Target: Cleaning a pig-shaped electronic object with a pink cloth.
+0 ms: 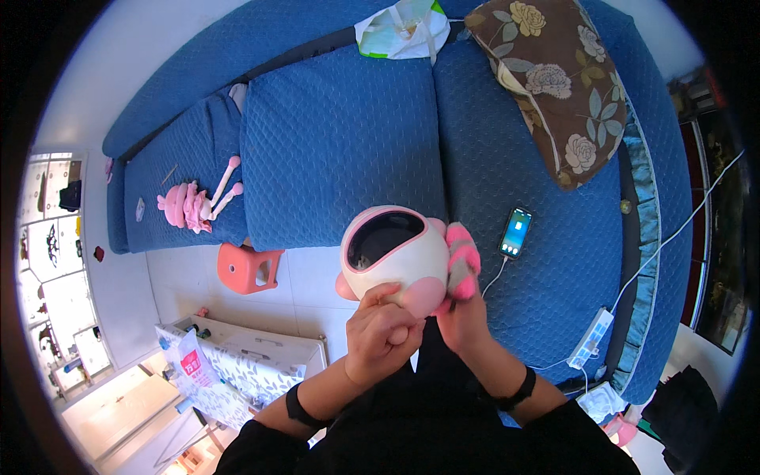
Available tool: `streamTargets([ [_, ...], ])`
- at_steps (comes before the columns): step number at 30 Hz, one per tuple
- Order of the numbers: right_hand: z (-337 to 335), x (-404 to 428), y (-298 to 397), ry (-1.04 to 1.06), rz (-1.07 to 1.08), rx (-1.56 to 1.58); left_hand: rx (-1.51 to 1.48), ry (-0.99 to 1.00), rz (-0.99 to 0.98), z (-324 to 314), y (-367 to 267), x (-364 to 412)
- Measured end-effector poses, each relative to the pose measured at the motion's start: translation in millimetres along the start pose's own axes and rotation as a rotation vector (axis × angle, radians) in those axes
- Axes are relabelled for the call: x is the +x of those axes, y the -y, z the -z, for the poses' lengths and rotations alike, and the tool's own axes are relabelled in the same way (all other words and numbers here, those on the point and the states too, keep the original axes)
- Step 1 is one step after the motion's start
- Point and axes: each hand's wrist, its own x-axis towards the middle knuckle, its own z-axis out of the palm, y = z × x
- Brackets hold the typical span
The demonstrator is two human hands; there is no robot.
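Observation:
A round white-and-pink toy robot (pixel 389 273) with a glossy black face panel is held up in front of me, above the sofa's front edge. My left hand (pixel 383 326) is curled at its lower side, a fingertip lying on the white shell beside a round pink part. On the other side, my right hand (pixel 466 317) has a fuzzy pink-and-grey striped cloth (pixel 462 260), perhaps a sock, pressed to the toy's side. The cloth hides most of those fingers, and the toy's underside is out of sight.
The blue quilted sofa (pixel 341 148) bears a lit smartphone (pixel 515 233) on a cable, a power strip (pixel 591 338), a floral cushion (pixel 552 89), a plastic bag (pixel 404 29) and a pink plush doll (pixel 187 206). A coral stool (pixel 237 268) and a table (pixel 267 359) stand left.

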Motion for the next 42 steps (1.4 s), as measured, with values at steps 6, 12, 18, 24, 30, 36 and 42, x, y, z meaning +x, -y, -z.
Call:
streamTargets([
  [6,-14.9,-32.0,16.6,0.134,0.377,-0.876,-0.146,0.165,0.069,15.7,8.6,15.3],
  [12,-35.6,17.1,89.1,0.627,0.642,-1.131,-0.459,0.503,0.162,39.6,11.2,47.5],
  [18,-78.0,74.7,118.8,0.822,-0.095,-1.213,-0.583,0.767,0.038,54.2,11.4,69.0],
  [24,-73.0,100.4,87.6,0.913,-0.491,-0.975,-1.112,0.503,0.148,59.6,21.9,68.6],
  [30,-21.6,78.1,54.4,0.704,-0.426,-0.626,-1.157,0.206,0.334,65.2,21.0,66.6],
  [36,-32.2,49.9,45.9,0.673,-0.109,-0.435,-1.150,-0.006,0.503,78.8,29.1,71.7],
  [42,-33.9,33.7,39.3,0.458,0.123,-0.504,-1.143,-0.230,0.640,96.4,42.3,81.4],
])
